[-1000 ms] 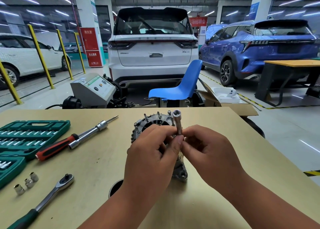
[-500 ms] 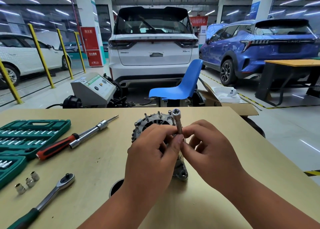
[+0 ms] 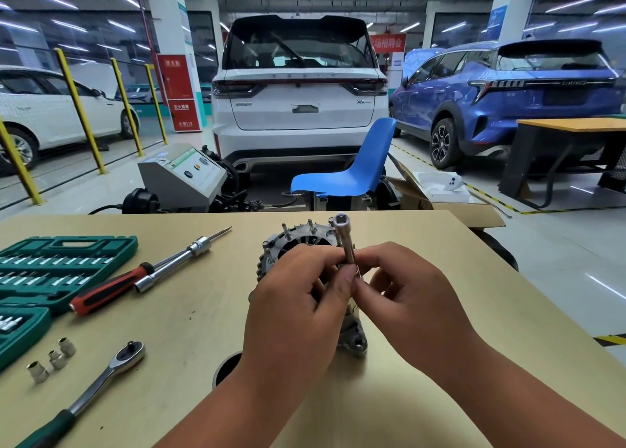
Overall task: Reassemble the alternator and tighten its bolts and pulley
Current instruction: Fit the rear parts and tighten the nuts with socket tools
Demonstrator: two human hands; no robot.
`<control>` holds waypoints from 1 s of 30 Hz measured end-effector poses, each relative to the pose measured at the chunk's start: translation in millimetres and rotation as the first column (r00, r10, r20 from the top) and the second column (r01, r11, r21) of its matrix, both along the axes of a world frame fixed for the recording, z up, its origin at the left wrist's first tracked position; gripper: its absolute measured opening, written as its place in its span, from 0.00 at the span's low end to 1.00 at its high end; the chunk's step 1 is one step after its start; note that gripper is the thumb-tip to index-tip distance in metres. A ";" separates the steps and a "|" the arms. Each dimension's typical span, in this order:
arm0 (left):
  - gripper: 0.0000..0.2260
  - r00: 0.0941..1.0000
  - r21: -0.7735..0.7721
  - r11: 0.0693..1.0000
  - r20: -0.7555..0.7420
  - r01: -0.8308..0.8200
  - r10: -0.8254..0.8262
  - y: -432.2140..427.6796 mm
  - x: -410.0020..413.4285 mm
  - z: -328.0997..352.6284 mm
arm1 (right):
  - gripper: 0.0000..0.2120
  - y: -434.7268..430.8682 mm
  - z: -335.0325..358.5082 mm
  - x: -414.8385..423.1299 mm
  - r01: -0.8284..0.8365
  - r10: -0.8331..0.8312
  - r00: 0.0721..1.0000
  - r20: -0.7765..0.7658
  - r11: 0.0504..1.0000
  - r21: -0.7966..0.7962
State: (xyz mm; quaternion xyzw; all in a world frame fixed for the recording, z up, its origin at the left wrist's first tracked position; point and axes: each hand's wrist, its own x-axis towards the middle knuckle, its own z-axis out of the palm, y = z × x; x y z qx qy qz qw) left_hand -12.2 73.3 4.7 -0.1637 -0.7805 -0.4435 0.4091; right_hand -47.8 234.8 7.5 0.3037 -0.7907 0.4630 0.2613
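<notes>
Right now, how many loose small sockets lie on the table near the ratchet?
3: one socket nearest, one in the middle, one farthest, left of the ratchet. Others may be hidden.

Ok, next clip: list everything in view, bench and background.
table: 1, tan, foreground
alternator: 1, silver and black, table centre, behind the hands
long socket: 1, silver, upright, pinched between both hands
socket case: 1, green, table's left edge
screwdriver: 1, red-black handle, right of the case
extension bar: 1, silver, alongside the screwdriver
ratchet: 1, silver, dark handle, front left
loose sockets: 3, silver, left of the ratchet
chair: 1, blue, behind the table
machine: 1, grey, left of the chair
cars: 3, two white, one blue, background
left hand: pinching the long socket's lower end
right hand: pinching it too
</notes>
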 end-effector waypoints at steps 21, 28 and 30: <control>0.05 1.000 0.004 1.000 -0.001 0.016 -0.016 -1.2 -0.4 -1.0 | 0.08 1.4 1.6 -0.5 0.013 -0.012 0.999 -0.037 1.000 0.023; 0.05 1.000 0.018 1.000 0.006 0.025 -0.025 -0.2 1.5 1.0 | 0.05 1.7 2.7 0.2 0.028 -0.028 0.999 -0.027 1.000 0.014; 0.05 1.000 0.008 1.000 0.007 0.024 -0.024 -0.1 1.7 1.2 | 0.06 1.7 1.9 0.2 0.032 -0.032 0.999 -0.018 0.999 0.002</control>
